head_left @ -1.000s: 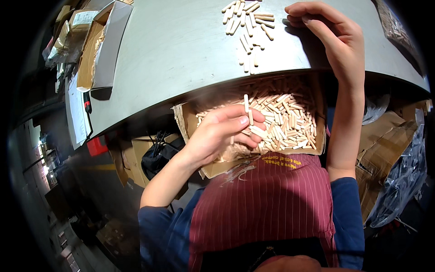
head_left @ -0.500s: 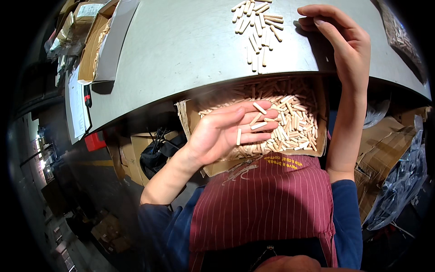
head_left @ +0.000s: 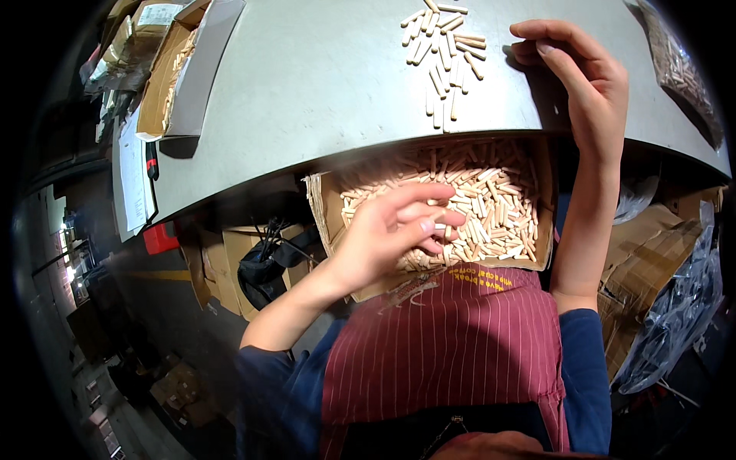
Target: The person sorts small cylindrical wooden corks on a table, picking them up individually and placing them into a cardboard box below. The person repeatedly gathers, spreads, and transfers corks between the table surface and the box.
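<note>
My left hand [head_left: 395,230] hovers palm-up over a cardboard box [head_left: 316,211] of loose wooden dowels [head_left: 498,203]. Its fingers are curled, and the thumb presses against them on small dowels; a pale end shows beside the thumb tip. How many lie inside the hand is hidden. At the upper right, my right hand [head_left: 586,80] rests on its side at the grey tabletop, fingers loosely bent and thumb apart, with nothing seen in it. Left of its fingertips, a scattered group of dowels [head_left: 445,57] lies on the table.
A long open carton [head_left: 165,88] with dowels stands at the table's left. Beside it are papers [head_left: 132,180] and a red-and-black pen-like tool [head_left: 152,165]. A clear bag of dowels [head_left: 678,69] lies at the far right. Cardboard and plastic wrap [head_left: 667,299] sit below right.
My left hand has gone from an open palm with several dowels lying on it to curled fingers with the thumb folded over. My right hand has stayed nearly still.
</note>
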The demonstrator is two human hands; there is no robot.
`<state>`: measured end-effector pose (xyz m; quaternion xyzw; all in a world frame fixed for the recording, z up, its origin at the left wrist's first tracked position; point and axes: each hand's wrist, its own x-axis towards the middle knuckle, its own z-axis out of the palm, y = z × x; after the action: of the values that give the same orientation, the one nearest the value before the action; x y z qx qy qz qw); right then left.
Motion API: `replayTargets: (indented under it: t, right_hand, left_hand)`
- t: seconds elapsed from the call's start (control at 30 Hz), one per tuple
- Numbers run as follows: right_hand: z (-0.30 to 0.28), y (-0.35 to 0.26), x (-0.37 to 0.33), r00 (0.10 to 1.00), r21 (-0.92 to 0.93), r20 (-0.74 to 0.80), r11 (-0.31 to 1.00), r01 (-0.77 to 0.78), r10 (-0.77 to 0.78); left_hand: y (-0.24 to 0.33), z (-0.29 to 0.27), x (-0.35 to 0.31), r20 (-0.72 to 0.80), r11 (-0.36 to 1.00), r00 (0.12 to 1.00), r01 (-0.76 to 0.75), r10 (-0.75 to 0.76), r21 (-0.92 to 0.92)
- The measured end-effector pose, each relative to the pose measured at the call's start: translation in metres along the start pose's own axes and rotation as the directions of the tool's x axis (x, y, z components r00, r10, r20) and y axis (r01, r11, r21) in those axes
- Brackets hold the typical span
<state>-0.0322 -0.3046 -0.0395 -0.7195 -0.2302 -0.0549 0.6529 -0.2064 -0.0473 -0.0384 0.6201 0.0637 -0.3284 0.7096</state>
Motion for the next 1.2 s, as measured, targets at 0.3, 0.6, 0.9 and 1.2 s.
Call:
replayTargets:
  t: [0.3,0.6,0.9,1.2]
  right_hand:
    - [0.010,-0.012,-0.003,0.992,0.033,-0.061,0.993,-0.110,0.112]
    - [0.011,-0.010,-0.005,0.996,0.054,-0.050,0.996,-0.074,0.077]
    - [0.012,-0.017,-0.003,0.990,0.060,-0.118,0.995,-0.076,0.083]
    - [0.014,-0.012,0.001,0.990,0.148,-0.092,0.984,-0.097,0.111]
  left_hand:
    - [-0.014,0.004,-0.007,0.365,0.310,0.839,-0.501,0.404,0.808]
    - [0.099,-0.091,-0.025,0.035,0.075,0.290,-0.358,0.956,0.931]
    - [0.136,-0.159,0.003,0.021,-0.053,0.337,0.087,0.941,0.995]
    - [0.110,-0.084,0.121,0.407,-0.179,0.540,-0.424,0.736,0.887]
